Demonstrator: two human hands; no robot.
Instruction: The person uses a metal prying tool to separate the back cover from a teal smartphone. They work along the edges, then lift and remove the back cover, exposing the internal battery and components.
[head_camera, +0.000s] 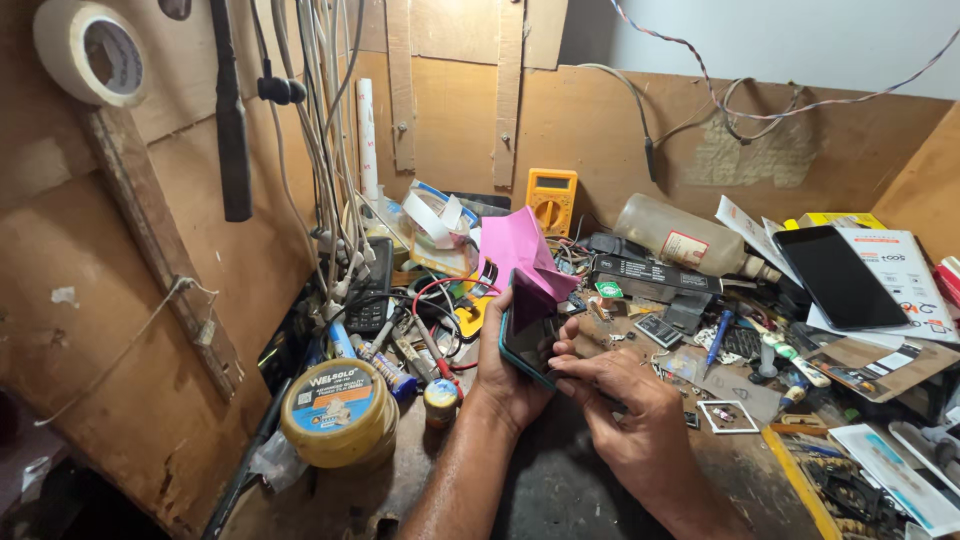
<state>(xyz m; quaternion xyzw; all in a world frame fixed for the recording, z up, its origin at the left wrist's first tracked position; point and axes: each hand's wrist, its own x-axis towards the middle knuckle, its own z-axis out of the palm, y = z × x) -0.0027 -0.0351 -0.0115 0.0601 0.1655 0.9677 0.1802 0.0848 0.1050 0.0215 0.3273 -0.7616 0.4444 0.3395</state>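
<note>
Phone (527, 335) with a teal edge is up off the worktop (560, 490), propped on edge in the left hand (507, 372) — fingers curled round its back and lower rim, so that hand is closed on it. Right hand (625, 405) sits just to the right, fingertips narrowed and touching the phone's lower right edge near the screen; can't tell if it's pinching anything small. A pink sheet (528, 252) stands right behind the phone's top.

Risk-wise, I'd say the grip is one-handed and on the rim only — a hard push from the right fingertips could twist the phone out and drop it among the screwdrivers (718, 338) and loose bits. Solder tin (338, 412) and yellow multimeter (551, 199) are well apart from it.
</note>
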